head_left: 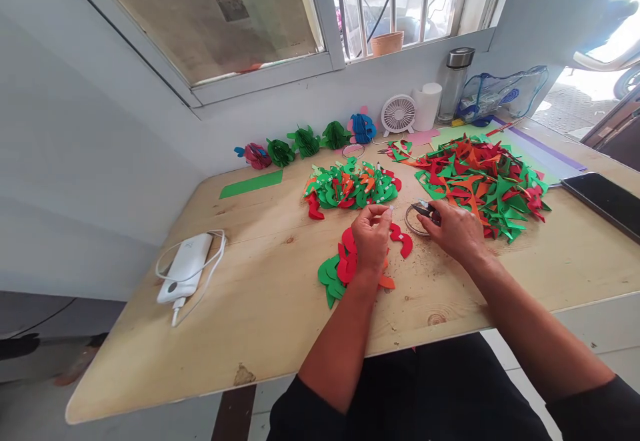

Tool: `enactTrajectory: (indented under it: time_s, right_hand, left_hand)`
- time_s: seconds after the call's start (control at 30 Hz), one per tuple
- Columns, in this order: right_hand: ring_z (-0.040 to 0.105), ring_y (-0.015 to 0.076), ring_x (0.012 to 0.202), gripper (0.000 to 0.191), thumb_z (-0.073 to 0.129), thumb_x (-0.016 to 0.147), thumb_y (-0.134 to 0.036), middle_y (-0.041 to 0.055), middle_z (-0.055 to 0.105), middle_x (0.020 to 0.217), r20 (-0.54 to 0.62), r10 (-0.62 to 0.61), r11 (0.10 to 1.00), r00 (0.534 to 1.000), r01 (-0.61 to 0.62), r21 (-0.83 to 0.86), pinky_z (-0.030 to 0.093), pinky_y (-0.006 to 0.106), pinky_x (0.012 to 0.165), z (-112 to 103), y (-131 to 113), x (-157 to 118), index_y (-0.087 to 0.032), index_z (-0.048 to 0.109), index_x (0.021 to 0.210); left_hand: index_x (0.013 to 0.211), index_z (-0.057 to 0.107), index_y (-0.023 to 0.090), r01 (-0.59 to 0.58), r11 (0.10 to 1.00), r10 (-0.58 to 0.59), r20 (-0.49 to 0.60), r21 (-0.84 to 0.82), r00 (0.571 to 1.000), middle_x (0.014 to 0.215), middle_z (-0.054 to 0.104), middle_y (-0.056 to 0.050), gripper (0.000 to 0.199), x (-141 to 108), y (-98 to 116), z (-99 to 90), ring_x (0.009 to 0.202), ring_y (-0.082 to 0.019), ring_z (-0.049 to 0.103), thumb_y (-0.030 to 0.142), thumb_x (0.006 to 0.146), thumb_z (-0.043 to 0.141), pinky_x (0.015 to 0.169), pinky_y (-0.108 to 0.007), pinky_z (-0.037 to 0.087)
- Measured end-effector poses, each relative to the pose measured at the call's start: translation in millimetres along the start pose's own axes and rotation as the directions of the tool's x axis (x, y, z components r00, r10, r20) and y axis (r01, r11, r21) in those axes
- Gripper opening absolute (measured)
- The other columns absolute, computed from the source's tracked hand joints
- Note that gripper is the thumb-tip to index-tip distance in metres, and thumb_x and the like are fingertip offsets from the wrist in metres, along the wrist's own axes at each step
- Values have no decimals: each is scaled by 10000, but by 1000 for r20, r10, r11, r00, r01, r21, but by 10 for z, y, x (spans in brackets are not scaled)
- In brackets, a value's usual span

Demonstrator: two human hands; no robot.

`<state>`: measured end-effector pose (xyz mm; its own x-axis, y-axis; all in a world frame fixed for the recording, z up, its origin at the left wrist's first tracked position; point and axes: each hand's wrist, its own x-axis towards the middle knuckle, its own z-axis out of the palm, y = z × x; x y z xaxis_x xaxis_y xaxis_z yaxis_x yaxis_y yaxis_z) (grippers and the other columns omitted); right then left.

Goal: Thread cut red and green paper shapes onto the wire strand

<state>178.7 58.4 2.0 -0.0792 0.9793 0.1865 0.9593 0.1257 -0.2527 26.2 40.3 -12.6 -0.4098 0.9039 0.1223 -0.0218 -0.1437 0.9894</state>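
My left hand (371, 237) is closed in a pinch, with a tiny whitish piece (391, 209) showing at its fingertips. Under and beside that hand lie red cut paper shapes (346, 264), green ones (330, 277) and a little orange. A red curved piece (401, 241) with a small pale square on it rests just to the right. My right hand (455, 229) is closed around a small black-handled tool (426, 210) with a metal tip; its exact kind is unclear. Around and beneath this tool is a thin round ring or coil (411, 222) on the table.
Green, red and orange cut shapes (350, 187) lie beyond my hands, with a larger heap of scraps (490, 184) at right. Paper ornaments (305, 141), a fan (399, 114) and a bottle (455, 87) line the wall. A phone (607, 201) and white power bank (186, 266) flank the table.
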Motion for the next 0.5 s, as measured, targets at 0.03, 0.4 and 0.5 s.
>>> enactTrajectory:
  time_s: [0.03,0.4,0.5]
  right_hand:
    - [628,229,726,319,486,831,-483,45,704,835,23,9,1000,1000,-8,-19,278,280,514,-14,-1,2,-236,652,945]
    - [623,230,772,394,438,849,-525,59,666,984,178,60,979,982,-24,-201,264,284,513,-134,15,-99,-242,679,978]
    - [618,220,784,400,426,861,-511,64,645,1013,172,53,975,984,-13,-223,269,284,509,-116,46,-161,-234,668,1018]
  left_hand:
    - [706,602,168,3,1000,-3,-2,-2,1000,690,585,4,112,0,6,0,596,-87,531,278,720,614,548,-191,444]
    - [679,594,164,30,999,-30,13,-39,999,622,566,17,108,-28,87,6,542,-78,502,265,703,625,512,-183,408]
    - [687,603,166,49,999,-49,18,-14,999,625,569,21,126,-40,98,9,517,-72,480,288,702,629,489,-179,403]
